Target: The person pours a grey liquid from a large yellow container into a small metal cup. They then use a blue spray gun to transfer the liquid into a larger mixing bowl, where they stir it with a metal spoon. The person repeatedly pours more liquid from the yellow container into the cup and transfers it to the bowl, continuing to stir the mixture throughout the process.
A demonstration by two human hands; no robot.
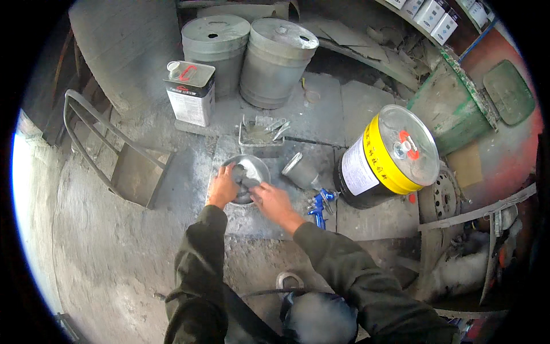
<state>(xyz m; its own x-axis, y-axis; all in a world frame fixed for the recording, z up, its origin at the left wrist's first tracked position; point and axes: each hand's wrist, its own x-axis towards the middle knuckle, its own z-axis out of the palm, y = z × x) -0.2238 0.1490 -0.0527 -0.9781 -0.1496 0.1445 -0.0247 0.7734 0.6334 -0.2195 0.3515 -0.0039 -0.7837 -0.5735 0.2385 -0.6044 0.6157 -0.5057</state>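
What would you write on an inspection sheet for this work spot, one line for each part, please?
Surface: grey floor slabs, stained and dusty-looking.
Things at hand: a metal bowl with grey material inside; to its right, a blue spray gun and a tilted grey cup close by.
Clutter: a metal tray of small items, a white-and-black can, a yellow-and-black drum.
Grips: left grip and right grip both at the bowl; what they hold is unclear.
Cables: a dark strip low down, perhaps a hose.
Surroundings: two grey drums, a green bin, shelved boxes.
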